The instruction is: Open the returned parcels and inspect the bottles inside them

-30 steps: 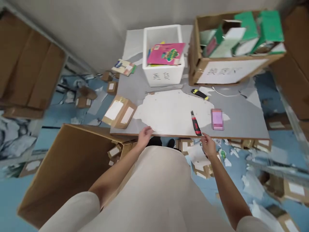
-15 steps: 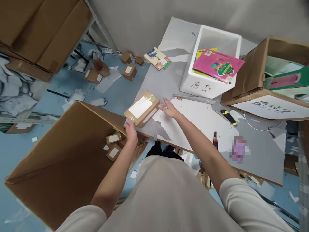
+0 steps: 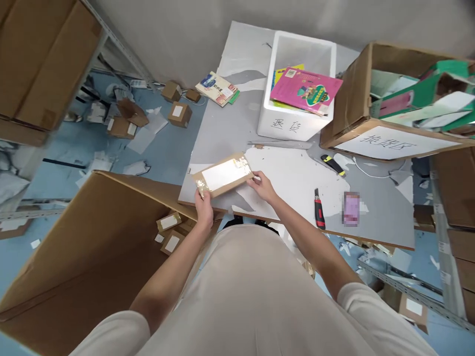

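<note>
Between my two hands is a small taped cardboard box (image 3: 227, 175) with a white label on its upper face, held above the left front part of the grey table (image 3: 208, 143). My left hand (image 3: 204, 207) grips its near left end. At the right end, my right hand (image 3: 261, 186) has its fingers and thumb closed on the corner. Beneath my left forearm gapes a large open carton (image 3: 126, 222), with several small labelled boxes (image 3: 172, 242) inside. To the right lie a red and black box cutter (image 3: 319, 210) and a yellow and black box cutter (image 3: 333, 165).
A white foam box (image 3: 293, 121) with books stands at the back of the table, beside a cardboard box (image 3: 349, 104) of green packaging. Books (image 3: 217, 89) lie at the far left edge. Small boxes (image 3: 180, 114) and paper scraps litter the blue floor. A blurred purple item (image 3: 351, 208) lies right.
My right hand, apart from the box before, has closed on its right end. The box has turned and tilted slightly. The whole view has shifted, with table items appearing further left.
</note>
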Demonstrator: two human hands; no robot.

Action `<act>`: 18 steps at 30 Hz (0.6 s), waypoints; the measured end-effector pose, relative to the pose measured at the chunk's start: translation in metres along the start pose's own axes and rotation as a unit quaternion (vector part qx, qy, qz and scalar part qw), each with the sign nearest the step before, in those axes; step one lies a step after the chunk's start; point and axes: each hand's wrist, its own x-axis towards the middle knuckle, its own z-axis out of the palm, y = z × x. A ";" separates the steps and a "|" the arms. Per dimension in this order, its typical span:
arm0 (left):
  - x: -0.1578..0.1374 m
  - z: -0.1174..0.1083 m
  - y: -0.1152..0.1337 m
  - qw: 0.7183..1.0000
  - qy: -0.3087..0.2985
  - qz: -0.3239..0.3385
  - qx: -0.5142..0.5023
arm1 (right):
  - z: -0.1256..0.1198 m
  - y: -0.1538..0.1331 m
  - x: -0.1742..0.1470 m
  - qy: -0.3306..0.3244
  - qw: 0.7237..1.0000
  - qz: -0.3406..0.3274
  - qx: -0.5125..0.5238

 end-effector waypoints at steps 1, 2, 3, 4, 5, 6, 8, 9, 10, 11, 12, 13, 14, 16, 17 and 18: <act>-0.006 0.011 0.000 1.000 -0.024 0.016 0.010 | -0.017 0.004 -0.019 0.027 1.000 0.000 0.011; -0.013 0.023 0.001 0.998 -0.048 0.024 0.018 | -0.034 0.009 -0.039 0.055 0.998 0.006 0.022; -0.019 0.037 0.001 0.997 -0.074 0.028 0.025 | -0.052 0.014 -0.057 0.083 0.996 0.015 0.034; -0.025 0.052 0.002 0.993 -0.109 0.032 0.032 | -0.069 0.019 -0.075 0.111 0.993 0.022 0.045; -0.030 0.067 0.002 0.988 -0.145 0.035 0.037 | -0.084 0.026 -0.091 0.139 0.988 0.027 0.055; -0.034 0.082 0.002 0.982 -0.183 0.037 0.042 | -0.097 0.033 -0.106 0.164 0.984 0.030 0.063; -0.041 0.107 0.000 0.966 -0.252 0.039 0.049 | -0.118 0.048 -0.131 0.207 0.975 0.036 0.072; -0.043 0.117 -0.003 0.957 -0.281 0.038 0.055 | -0.125 0.056 -0.140 0.223 0.971 0.042 0.074; -0.046 0.124 -0.006 0.950 -0.305 0.034 0.064 | -0.130 0.064 -0.147 0.235 0.968 0.050 0.075; -0.047 0.130 -0.010 0.943 -0.324 0.028 0.074 | -0.133 0.072 -0.151 0.244 0.965 0.058 0.075; -0.049 0.132 -0.015 0.938 -0.337 0.021 0.083 | -0.136 0.080 -0.154 0.248 0.964 0.067 0.073; -0.050 0.133 -0.020 0.934 -0.345 0.017 0.093 | -0.138 0.087 -0.156 0.249 0.963 0.072 0.068; -0.051 0.133 -0.025 0.931 -0.350 0.018 0.106 | -0.140 0.094 -0.156 0.248 0.964 0.074 0.059; -0.051 0.128 -0.033 0.922 -0.359 0.032 0.138 | -0.144 0.105 -0.154 0.243 0.967 0.069 0.031; -0.049 0.125 -0.037 0.917 -0.363 0.042 0.157 | -0.147 0.109 -0.153 0.238 0.969 0.068 0.016; -0.047 0.123 -0.041 0.912 -0.367 0.051 0.176 | -0.151 0.113 -0.151 0.233 0.970 0.070 0.002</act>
